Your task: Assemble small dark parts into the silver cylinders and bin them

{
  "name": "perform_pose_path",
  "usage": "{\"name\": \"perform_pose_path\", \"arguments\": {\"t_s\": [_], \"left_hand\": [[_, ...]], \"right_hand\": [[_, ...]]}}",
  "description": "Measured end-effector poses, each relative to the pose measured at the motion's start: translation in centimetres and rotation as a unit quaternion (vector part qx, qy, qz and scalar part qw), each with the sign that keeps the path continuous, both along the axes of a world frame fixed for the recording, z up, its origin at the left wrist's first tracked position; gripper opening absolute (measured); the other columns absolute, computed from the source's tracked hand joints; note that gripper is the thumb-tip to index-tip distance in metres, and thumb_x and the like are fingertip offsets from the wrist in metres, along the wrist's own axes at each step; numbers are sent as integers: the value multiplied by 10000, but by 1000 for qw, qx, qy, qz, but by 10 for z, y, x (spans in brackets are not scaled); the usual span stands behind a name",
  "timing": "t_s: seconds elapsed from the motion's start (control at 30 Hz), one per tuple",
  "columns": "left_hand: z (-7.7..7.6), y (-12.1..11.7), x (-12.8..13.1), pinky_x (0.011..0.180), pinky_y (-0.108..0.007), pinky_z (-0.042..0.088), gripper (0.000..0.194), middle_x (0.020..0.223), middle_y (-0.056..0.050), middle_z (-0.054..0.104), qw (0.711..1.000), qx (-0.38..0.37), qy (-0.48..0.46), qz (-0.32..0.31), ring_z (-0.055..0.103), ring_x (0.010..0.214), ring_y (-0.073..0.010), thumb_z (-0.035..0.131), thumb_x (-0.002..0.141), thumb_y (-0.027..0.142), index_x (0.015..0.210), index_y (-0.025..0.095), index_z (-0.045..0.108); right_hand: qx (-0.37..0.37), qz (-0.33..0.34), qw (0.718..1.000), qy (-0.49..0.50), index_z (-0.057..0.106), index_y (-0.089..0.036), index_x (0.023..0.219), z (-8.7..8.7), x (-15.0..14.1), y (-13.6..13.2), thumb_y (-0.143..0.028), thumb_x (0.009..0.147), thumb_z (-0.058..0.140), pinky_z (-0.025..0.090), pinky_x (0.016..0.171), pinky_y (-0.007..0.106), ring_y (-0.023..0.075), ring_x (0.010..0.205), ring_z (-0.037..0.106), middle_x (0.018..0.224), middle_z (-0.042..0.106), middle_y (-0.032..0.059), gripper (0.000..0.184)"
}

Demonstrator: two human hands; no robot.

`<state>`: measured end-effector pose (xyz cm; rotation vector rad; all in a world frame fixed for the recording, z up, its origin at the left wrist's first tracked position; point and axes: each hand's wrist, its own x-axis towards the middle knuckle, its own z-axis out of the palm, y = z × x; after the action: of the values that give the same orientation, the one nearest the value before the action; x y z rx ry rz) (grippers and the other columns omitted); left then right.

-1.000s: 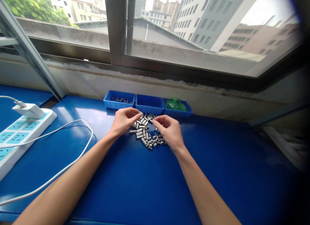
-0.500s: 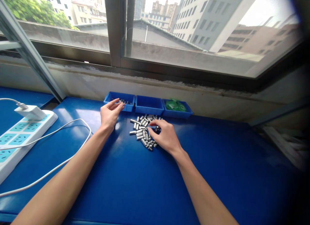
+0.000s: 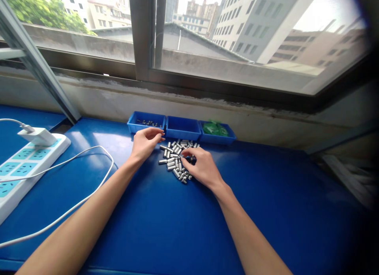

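A smooth, glossy blue table lay beneath the pile of metal pieces. Behind the pile stood three rectangular plastic bins. The right hand curved over its right side, thumb and forefinger slightly parted; the left hand, beyond its left edge, had fingertips close together. Whether either held anything could not be told. The pile's shiny pieces were mostly stubby bars.

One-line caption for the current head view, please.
Right hand at a pile of metal parts, left hand beside it, three blue bins behind.
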<state>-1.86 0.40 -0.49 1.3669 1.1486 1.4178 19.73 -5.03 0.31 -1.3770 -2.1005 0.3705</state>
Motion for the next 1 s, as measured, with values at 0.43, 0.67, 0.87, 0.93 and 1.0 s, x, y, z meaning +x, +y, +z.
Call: {"name": "perform_pose_path", "arguments": {"t_s": [0.43, 0.67, 0.87, 0.93, 1.0], "left_hand": [[-3, -5, 7, 701, -277, 572, 197, 924, -78, 764, 998, 12, 47, -39, 738, 739, -197, 671, 773, 268, 914, 153, 746], [-1, -7, 8, 683, -276, 567, 194, 912, -76, 764, 999, 5, 33, -36, 728, 723, -195, 693, 758, 283, 896, 162, 757], [-3, -6, 8, 700, -283, 574, 194, 909, -71, 764, 998, 11, 46, -35, 730, 730, -197, 683, 764, 282, 903, 168, 758], [-3, -6, 9, 701, -286, 576, 195, 911, -73, 764, 998, 13, 49, -34, 731, 732, -198, 678, 767, 281, 906, 168, 758], [-3, -7, 9, 702, -287, 577, 196, 913, -74, 765, 998, 14, 51, -35, 731, 734, -198, 673, 769, 279, 906, 167, 758]], "right_hand": [[-64, 69, 995, 34, 680, -232, 1086, 7, 3, -2, -97, 791, 584, 498, 715, 264, 130, 710, 643, 943, 721, 14, 338], [-40, 67, 997, 16, 680, -228, 1076, 17, 2, -8, -141, 760, 632, 498, 761, 286, 169, 804, 648, 912, 701, 24, 332], [-56, 89, 994, -11, 692, -222, 996, 15, 2, -7, -102, 725, 621, 486, 724, 264, 164, 779, 642, 854, 696, 11, 305], [-61, 82, 995, -3, 692, -224, 1009, 12, 4, -5, -95, 732, 610, 488, 696, 252, 154, 750, 643, 849, 702, 6, 316], [-67, 73, 995, 7, 696, -219, 1008, 9, 5, -4, -96, 748, 599, 496, 672, 248, 145, 709, 645, 837, 709, 5, 304]]}}
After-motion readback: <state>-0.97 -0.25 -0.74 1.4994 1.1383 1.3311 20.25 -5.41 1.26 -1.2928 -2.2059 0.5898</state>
